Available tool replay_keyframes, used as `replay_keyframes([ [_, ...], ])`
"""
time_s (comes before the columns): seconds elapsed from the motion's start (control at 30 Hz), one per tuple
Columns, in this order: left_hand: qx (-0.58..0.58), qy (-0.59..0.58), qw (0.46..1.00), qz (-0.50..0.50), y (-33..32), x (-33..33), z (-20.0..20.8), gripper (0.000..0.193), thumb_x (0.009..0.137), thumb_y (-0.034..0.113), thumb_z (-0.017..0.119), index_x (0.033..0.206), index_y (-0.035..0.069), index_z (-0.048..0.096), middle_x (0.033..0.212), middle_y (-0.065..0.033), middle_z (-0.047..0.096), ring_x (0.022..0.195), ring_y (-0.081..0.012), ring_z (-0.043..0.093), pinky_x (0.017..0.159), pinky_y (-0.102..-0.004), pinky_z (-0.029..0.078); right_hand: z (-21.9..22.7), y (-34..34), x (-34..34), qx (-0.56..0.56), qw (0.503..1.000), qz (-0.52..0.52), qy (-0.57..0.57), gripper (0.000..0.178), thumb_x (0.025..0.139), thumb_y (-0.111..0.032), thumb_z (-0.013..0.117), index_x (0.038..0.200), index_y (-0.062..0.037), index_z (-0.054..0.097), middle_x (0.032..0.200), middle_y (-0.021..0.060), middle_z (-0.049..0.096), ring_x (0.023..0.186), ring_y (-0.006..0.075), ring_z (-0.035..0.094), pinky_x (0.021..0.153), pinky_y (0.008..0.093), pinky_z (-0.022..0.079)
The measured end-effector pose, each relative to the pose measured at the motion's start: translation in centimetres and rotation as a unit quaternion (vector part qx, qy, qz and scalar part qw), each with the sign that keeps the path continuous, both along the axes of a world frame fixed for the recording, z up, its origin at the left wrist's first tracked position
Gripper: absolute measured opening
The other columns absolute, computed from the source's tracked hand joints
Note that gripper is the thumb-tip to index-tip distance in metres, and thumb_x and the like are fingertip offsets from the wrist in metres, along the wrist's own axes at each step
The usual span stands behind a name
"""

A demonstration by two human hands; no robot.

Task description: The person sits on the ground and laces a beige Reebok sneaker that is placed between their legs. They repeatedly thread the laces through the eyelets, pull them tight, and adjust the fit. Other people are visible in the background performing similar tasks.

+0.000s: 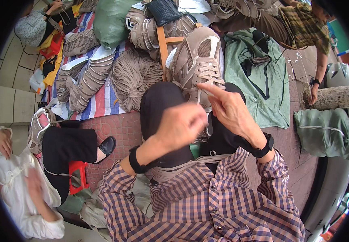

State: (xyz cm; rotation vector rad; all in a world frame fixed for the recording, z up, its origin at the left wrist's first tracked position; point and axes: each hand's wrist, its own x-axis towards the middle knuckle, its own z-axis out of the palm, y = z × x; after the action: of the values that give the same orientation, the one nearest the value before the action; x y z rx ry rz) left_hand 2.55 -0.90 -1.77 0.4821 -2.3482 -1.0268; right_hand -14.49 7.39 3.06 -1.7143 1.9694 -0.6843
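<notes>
So the person in the checked shirt (198, 197) has one beige-and-white sneaker (200, 60) right in front of them, just past the knees, toe pointing away and laces crisscrossed over the upper part. A light wooden frame (162, 48) stands just left of it; can't tell exactly what props the shoe up.

Right hand (233, 111) is at the near end of the lacing, index stretched out at the shoe and the other fingers bent in. Left hand (180, 125) is one big blur above the lap, fingers curled. Honestly can't tell if either one is pinching a lace. There's a black band on each wrist, and a bunch of loose beige laces (174, 171) lies across the lap.

Off to the left there's a striped sheet (102, 105) with a fat heap of laces (136, 76) and rows of nested shoes (96, 74), plus a stuffed green sack (112, 24) behind. On the right, a flat green cloth (279, 99) with a black strap on it, then a log (339, 98) and a tied green bundle (327, 139).

Other folks around: someone in white (13, 173) at left near a red stool (77, 177), and someone in plaid (305, 28) at upper right, arm hanging toward the log.
</notes>
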Motion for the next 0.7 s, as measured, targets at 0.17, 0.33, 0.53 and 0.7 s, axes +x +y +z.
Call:
replay_keyframes([
  [0.17, 0.091, 0.023, 0.983, 0.155, -5.5, -2.3, -0.7, 0.057, 0.084, 0.011, 0.067, 0.134, 0.0, 0.043, 0.128, -0.0187, 0.056, 0.112, -0.0263, 0.06, 0.081, -0.0332, 0.053, 1.2, 1.7, 0.9, 0.006, 0.999, 0.017, 0.038, 0.04, 0.086, 0.001, 0.052, 0.125, -0.0073, 0.055, 0.065, 0.0201, 0.06, 0.063, 0.0383, 0.062, 0.057, 0.0461, 0.046],
  [0.33, 0.334, 0.006, 0.941, 0.05, -9.1, -3.4, -0.7, 0.082, 0.076, 0.025, 0.081, 0.138, -0.007, 0.038, 0.129, -0.0206, 0.053, 0.121, -0.0255, 0.052, 0.099, -0.0346, 0.045, 0.6, 0.8, 0.8, -0.055, 0.997, -0.039, 0.046, 0.039, 0.087, 0.0, 0.052, 0.125, -0.0077, 0.054, 0.068, 0.019, 0.061, 0.064, 0.0379, 0.062, 0.058, 0.047, 0.046],
  [0.53, 0.427, -0.021, 0.902, -0.068, -10.3, -3.9, 0.1, 0.066, 0.069, 0.015, 0.085, 0.121, -0.008, 0.054, 0.107, -0.0143, 0.066, 0.096, -0.0164, 0.062, 0.087, -0.0279, 0.05, -0.3, 1.7, 0.9, -0.049, 0.995, -0.043, 0.071, 0.037, 0.085, 0.001, 0.052, 0.12, -0.007, 0.055, 0.071, 0.0183, 0.063, 0.067, 0.0371, 0.062, 0.059, 0.0462, 0.046],
  [0.7, 0.381, -0.07, 0.919, -0.075, -10.3, -4.7, 0.3, 0.061, 0.069, 0.019, 0.084, 0.115, -0.01, 0.057, 0.104, -0.0132, 0.066, 0.093, -0.0175, 0.063, 0.086, -0.0271, 0.049, -0.1, 2.8, 0.9, -0.057, 0.995, -0.048, 0.068, 0.035, 0.083, 0.002, 0.053, 0.117, -0.0046, 0.057, 0.073, 0.0187, 0.063, 0.069, 0.0374, 0.063, 0.06, 0.0462, 0.047],
])
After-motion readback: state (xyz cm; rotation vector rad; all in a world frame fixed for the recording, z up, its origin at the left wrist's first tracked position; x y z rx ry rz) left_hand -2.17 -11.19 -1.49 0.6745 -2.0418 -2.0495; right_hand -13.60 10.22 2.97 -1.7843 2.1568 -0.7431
